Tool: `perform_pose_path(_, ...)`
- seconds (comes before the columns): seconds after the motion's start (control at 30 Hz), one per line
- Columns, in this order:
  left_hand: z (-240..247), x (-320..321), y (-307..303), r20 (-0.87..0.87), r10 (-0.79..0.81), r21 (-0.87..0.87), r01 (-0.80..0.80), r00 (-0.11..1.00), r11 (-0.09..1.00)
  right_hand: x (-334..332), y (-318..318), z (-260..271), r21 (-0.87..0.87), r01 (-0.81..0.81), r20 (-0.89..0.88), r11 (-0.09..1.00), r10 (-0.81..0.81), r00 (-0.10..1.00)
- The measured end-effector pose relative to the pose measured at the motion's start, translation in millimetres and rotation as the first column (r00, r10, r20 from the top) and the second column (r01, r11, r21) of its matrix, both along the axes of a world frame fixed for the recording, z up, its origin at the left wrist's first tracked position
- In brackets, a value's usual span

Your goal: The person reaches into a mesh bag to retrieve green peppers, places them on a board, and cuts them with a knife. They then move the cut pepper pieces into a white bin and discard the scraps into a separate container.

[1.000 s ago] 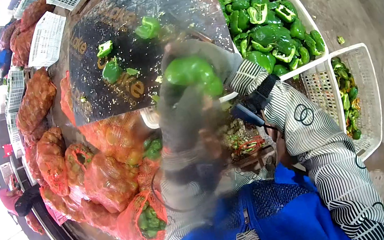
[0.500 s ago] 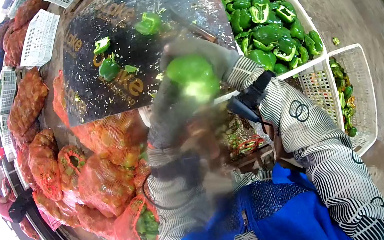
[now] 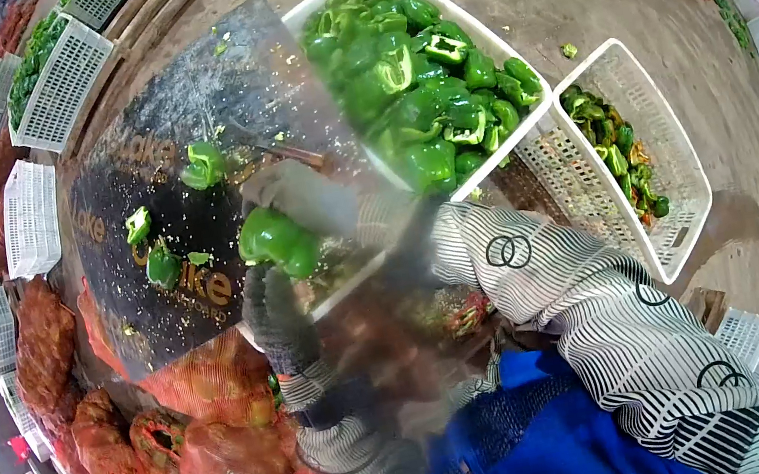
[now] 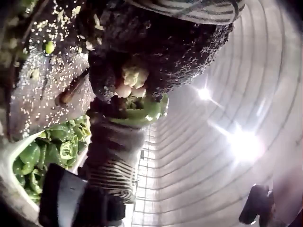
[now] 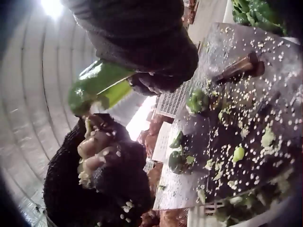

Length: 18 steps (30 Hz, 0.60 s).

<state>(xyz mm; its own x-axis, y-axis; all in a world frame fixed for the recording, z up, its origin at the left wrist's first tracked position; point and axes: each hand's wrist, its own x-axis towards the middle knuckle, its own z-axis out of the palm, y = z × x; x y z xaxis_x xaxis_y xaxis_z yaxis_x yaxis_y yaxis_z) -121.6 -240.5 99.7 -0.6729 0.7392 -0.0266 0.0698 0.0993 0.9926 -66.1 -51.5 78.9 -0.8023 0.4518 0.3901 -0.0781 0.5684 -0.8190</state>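
Observation:
My right hand [image 3: 308, 199], in a grey glove, grips a green bell pepper [image 3: 278, 242] over the near edge of the dark board. The pepper is cut open, its pale inside showing in the right wrist view. My left hand [image 3: 278, 319] is just below it, in a dark fuzzy glove with bare fingertips [image 5: 94, 146] poking through. Those fingers are curled at the pepper's opening, seeds stuck to them. Between them they pinch a pale, seedy pepper core [image 4: 135, 73]. A knife [image 3: 296, 156] with a brown handle lies on the board behind the right hand.
The board [image 3: 127, 319] bears scattered seeds and several pepper pieces [image 3: 204, 166]. Right of it stands a white crate [image 3: 519, 113] full of cut peppers, then another crate [image 3: 689, 225] with scraps. Red mesh sacks [image 3: 238, 472] crowd the left side.
The head view has turned, so board and crates appear shifted left. My left hand has drawn down from around the pepper to its lower edge. The right hand still holds the pepper.

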Motion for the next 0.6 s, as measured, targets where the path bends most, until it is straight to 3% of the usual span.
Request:
perform_pose_path(0.03,1.9,1.3,1.3,0.077,-0.016,-0.033,0.019,0.997,0.999,5.5,7.9,-0.5,0.450,0.133,-0.010,0.883,-0.144,0.989)
perform_pose_path(0.07,2.5,2.2,0.9,0.152,-0.021,-0.067,0.031,0.988,0.997,11.1,15.4,2.3,-0.040,0.221,-0.085,0.974,-0.224,0.971)
perform_pose_path(0.1,2.2,2.2,0.9,-0.011,-0.024,-0.122,0.023,1.000,0.992,17.8,25.8,3.9,-0.529,0.216,-0.104,0.821,-0.315,0.943)
perform_pose_path(0.13,2.0,0.9,-0.1,-0.174,-0.030,-0.185,-0.003,0.984,0.983,40.4,52.3,19.2,0.214,0.235,0.451,0.948,-0.309,0.837)
perform_pose_path(0.17,2.1,-3.1,-1.3,-0.233,-0.077,-0.296,0.005,0.969,0.955,56.6,80.9,3.8,-0.028,0.316,0.432,0.948,-0.274,0.859)
perform_pose_path(0.2,3.1,-8.6,-3.8,-0.282,-0.118,-0.406,-0.007,0.952,0.914,74.2,88.3,18.8,-0.665,0.301,0.109,0.683,-0.310,0.945)
perform_pose_path(0.23,-13.9,-18.6,-12.5,-0.328,-0.169,-0.438,0.009,0.929,0.899,94.5,99.7,32.6,-0.586,0.460,0.214,0.667,-0.419,0.882)
perform_pose_path(0.27,-18.1,-23.0,-19.2,-0.387,-0.291,-0.547,0.036,0.875,0.836,107.1,109.7,39.4,-0.786,0.425,0.169,0.449,-0.505,0.846)
perform_pose_path(0.3,-22.5,-27.4,-22.8,-0.487,-0.500,-0.728,-0.017,0.716,0.685,114.6,113.7,45.1,-0.757,0.420,0.149,0.501,-0.493,0.857)
perform_pose_path(0.33,-9.2,-19.1,-17.0,-0.521,-0.685,-0.842,-0.175,0.509,0.510,122.4,150.0,9.7,-0.657,0.477,0.119,0.583,-0.544,0.830)
perform_pose_path(0.37,-10.7,-17.2,-17.0,-0.572,-0.614,-0.799,-0.198,0.544,0.568,125.3,156.0,1.0,-0.281,0.663,0.297,0.694,-0.594,0.748)
perform_pose_path(0.4,-15.9,-22.6,-17.6,-0.620,-0.542,-0.747,-0.216,0.567,0.628,126.8,154.7,-6.0,0.163,0.696,0.398,0.700,-0.692,0.603)
perform_pose_path(0.43,-25.7,-36.2,-18.2,-0.696,-0.385,-0.628,-0.253,0.606,0.736,122.6,151.5,-15.3,0.143,0.683,0.396,0.717,-0.674,0.624)
perform_pose_path(0.47,-16.0,-43.8,-7.8,-0.743,-0.219,-0.489,-0.291,0.632,0.822,120.8,145.5,-27.3,0.415,0.456,0.598,0.787,-0.614,0.515)
perform_pose_path(0.5,-2.8,-58.6,0.9,-0.628,-0.152,-0.500,-0.246,0.763,0.830,120.6,140.8,-37.8,0.583,0.134,0.737,0.802,-0.590,0.329)
perform_pose_path(0.53,-28.1,-90.5,-7.4,-0.890,-0.233,-0.359,-0.288,0.392,0.888,120.3,138.9,-45.4,0.385,0.129,0.875,0.914,-0.406,0.264)
perform_pose_path(0.57,-24.7,-109.8,2.6,-0.661,0.048,-0.398,-0.404,0.749,0.824,122.5,134.6,-46.6,0.426,0.097,0.862,0.899,-0.436,0.256)
perform_pose_path(0.6,-21.9,-126.6,6.4,-0.678,0.119,-0.382,-0.486,0.726,0.786,122.4,135.9,-49.8,0.470,0.064,0.846,0.880,-0.470,0.252)
